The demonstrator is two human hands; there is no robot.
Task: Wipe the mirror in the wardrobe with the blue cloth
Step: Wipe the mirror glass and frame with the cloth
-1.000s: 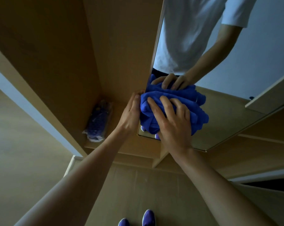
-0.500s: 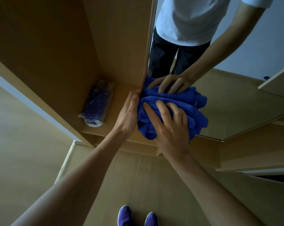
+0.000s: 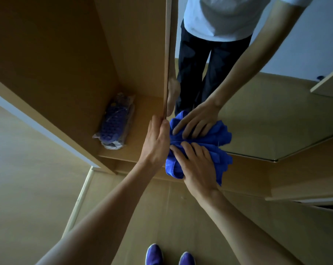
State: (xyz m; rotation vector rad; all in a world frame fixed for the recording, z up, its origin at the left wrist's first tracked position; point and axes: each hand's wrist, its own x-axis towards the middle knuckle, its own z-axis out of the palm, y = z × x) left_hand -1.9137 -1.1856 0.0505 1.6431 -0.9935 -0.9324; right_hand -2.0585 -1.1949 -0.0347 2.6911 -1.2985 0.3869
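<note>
Head | my right hand (image 3: pixel 195 165) lies flat, fingers spread, pushing the cloth (image 3: pixel 220 159) on the mirror (image 3: pixel 257 115) | left hand (image 3: pixel 156 142) fingers straight at its edge | I should press evenly and wipe slowly.

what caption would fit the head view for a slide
Right hand presses a bunched blue cloth low on the wardrobe mirror while the left hand rests on its edge

Bright blue cloth (image 3: pixel 217 142), tan wood wardrobe (image 3: pixel 66 54), purple shoes (image 3: pixel 154 254), bumpy violet packet (image 3: pixel 114 125).
</note>
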